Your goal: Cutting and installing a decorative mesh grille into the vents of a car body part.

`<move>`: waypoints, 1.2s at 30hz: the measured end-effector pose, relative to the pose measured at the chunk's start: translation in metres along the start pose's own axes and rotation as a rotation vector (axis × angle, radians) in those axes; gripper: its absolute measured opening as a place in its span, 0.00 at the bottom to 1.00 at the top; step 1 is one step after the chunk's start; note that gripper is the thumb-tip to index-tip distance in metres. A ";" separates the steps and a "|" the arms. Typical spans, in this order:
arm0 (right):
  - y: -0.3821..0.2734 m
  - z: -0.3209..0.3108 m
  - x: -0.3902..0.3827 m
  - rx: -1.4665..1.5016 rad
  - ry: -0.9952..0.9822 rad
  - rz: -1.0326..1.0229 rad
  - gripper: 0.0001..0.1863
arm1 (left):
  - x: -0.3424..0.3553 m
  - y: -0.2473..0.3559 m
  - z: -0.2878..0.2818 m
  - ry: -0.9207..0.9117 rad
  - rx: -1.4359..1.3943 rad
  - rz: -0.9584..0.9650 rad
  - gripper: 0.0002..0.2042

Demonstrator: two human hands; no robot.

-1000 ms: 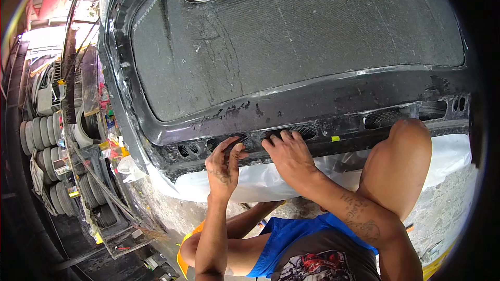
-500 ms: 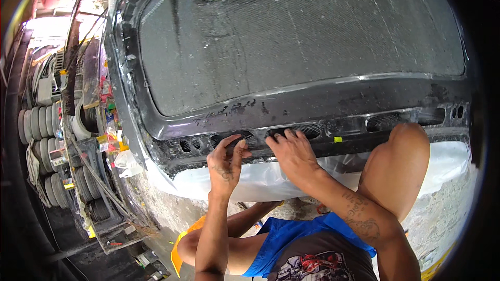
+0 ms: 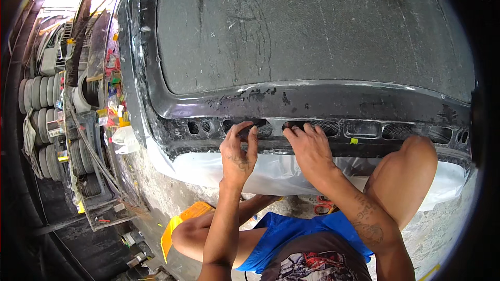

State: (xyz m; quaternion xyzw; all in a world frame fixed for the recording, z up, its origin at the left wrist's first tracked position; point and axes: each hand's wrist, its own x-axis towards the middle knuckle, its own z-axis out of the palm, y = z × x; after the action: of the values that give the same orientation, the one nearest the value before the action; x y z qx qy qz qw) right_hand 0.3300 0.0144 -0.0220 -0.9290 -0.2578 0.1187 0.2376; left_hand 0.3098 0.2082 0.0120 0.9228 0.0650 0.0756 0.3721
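A large black panel (image 3: pixel 323 36), shaped like a car hood with a woven-textured middle, spreads in front of me. Along its near edge runs a row of oval slots. My left hand (image 3: pixel 238 151) is at the left slot (image 3: pixel 264 128), thumb and forefinger bent close together in a pinch; anything between them is too small to make out. My right hand (image 3: pixel 311 148) reaches over the neighbouring slot (image 3: pixel 329 128), its fingers curled and some tips hidden inside. Whatever those fingers hold is hidden too. A small yellow-green piece (image 3: pixel 354 140) sits on the near edge, right of my hands.
Clear plastic sheeting (image 3: pixel 203 171) hangs below the panel's near edge. Red-handled scissors (image 3: pixel 324 206) lie on the floor by my legs. To the left stand a cluttered metal rack (image 3: pixel 99 140) and stacked tyres (image 3: pixel 44 93). My raised right knee (image 3: pixel 416 151) is close to the panel.
The view has shifted, so the panel's slots show more fully. Both hands stay at the same two slots; the left fingers have moved slightly, and the right fingers are curled further over the rim.
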 end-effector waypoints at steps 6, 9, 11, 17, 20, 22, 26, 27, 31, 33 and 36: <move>0.000 0.000 0.003 -0.002 0.022 -0.015 0.17 | 0.005 0.001 0.001 -0.011 0.051 0.029 0.09; 0.003 0.002 0.000 -0.016 0.039 -0.019 0.17 | 0.006 0.002 0.004 -0.063 0.018 -0.072 0.09; 0.002 -0.001 0.001 -0.023 0.037 -0.021 0.17 | 0.006 0.000 0.003 -0.050 0.012 -0.008 0.09; 0.001 0.000 0.002 -0.016 0.044 -0.040 0.17 | -0.002 -0.005 0.007 0.001 0.044 0.095 0.09; 0.003 -0.001 0.000 -0.017 0.052 -0.045 0.16 | -0.007 -0.005 0.005 0.020 -0.065 -0.069 0.08; 0.002 -0.001 0.001 -0.014 0.061 -0.040 0.16 | -0.008 -0.011 -0.004 0.098 -0.060 -0.095 0.08; 0.002 0.000 0.001 -0.019 0.074 -0.045 0.15 | -0.003 -0.006 -0.008 0.079 0.036 0.010 0.08; 0.002 0.001 0.001 -0.009 0.076 -0.049 0.15 | -0.002 -0.007 -0.006 0.066 0.038 0.013 0.08; 0.002 0.003 0.002 -0.033 0.095 -0.044 0.15 | 0.005 -0.006 -0.002 0.007 0.019 0.015 0.08; 0.002 0.001 0.003 -0.022 0.047 -0.028 0.15 | 0.009 0.003 -0.003 -0.051 0.054 -0.024 0.07; 0.001 -0.002 0.002 -0.002 0.031 -0.021 0.15 | 0.012 -0.002 -0.001 -0.049 0.083 0.056 0.07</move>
State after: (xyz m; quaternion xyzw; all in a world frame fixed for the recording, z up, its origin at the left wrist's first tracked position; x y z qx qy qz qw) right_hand 0.3328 0.0138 -0.0213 -0.9283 -0.2638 0.1016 0.2417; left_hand 0.3213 0.2128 0.0122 0.9404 0.0334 0.0608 0.3329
